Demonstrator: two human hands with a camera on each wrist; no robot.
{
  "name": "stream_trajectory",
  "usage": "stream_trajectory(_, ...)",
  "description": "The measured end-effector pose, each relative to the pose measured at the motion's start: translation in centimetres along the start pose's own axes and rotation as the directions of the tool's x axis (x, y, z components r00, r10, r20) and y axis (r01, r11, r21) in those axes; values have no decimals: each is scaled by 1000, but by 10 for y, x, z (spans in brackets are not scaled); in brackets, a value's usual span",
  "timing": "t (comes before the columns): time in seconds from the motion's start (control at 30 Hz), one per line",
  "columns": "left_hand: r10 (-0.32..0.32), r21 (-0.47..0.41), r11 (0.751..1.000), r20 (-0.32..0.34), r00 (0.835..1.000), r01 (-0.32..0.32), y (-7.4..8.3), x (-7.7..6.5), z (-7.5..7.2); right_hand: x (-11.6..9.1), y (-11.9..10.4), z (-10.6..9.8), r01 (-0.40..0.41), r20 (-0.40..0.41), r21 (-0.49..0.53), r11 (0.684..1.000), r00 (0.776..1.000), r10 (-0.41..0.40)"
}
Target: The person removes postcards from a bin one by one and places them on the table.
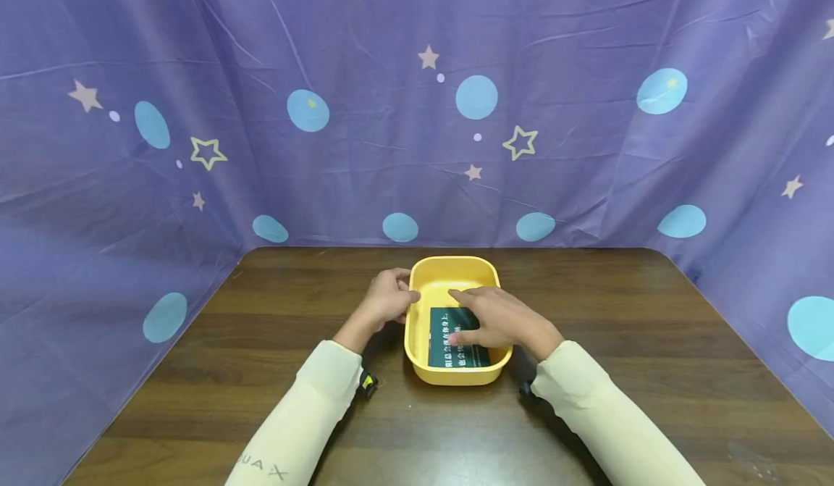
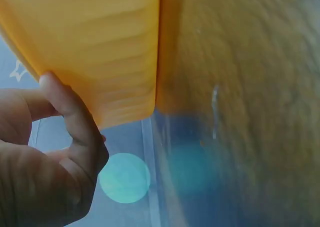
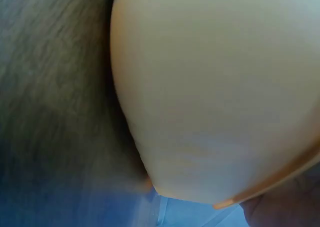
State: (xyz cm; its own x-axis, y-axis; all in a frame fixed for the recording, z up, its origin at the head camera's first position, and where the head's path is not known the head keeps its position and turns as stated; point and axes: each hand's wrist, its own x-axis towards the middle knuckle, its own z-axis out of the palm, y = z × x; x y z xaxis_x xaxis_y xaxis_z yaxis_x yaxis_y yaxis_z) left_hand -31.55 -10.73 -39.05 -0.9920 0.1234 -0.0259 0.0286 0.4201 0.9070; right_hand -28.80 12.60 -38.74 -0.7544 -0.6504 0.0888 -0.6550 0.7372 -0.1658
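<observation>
A yellow rectangular plastic bin point(image 1: 456, 377) with rounded corners stands on the table. Inside, at its near end, lies a dark green book point(image 1: 441, 352) with white printed characters. My left hand point(image 1: 387, 299) holds the bin's left rim, thumb over the edge and fingers along the outer wall; the left wrist view shows a fingertip against that wall point(image 2: 110, 47). Over the right rim reaches my right hand point(image 1: 496, 318), its thumb over the book and its fingers stretched toward the far part of the bin. In the right wrist view the bin's outer side point(image 3: 210, 97) hides most of that hand.
The brown wooden table point(image 1: 274, 399) extends around the bin on every side. Behind it hangs a purple curtain point(image 1: 365, 167) with stars and blue dots, which also runs along the left and right.
</observation>
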Motion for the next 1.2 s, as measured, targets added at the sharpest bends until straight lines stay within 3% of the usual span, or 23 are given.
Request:
stream_trajectory(0.13,-70,-105,992,53,996,75,0,1,-4,1,-1,1,-17,28,-51,999,999,18)
stream_trajectory(0.23,-81,-135,987,81,993,91,-2,2,-5,2,-3,3,-38,72,-114,993,996,47)
stream_trajectory(0.53,-83,-100,991,68,994,89,-2,1,-4,3,-11,3,-81,124,-195,977,986,107)
stream_trajectory(0.87,-77,-70,994,58,995,81,3,-1,-5,2,-8,1,-59,-20,-130,990,998,57)
stream_trajectory(1.2,-72,-85,993,54,996,76,2,1,-3,1,-5,-6,-21,-150,19,1000,988,23)
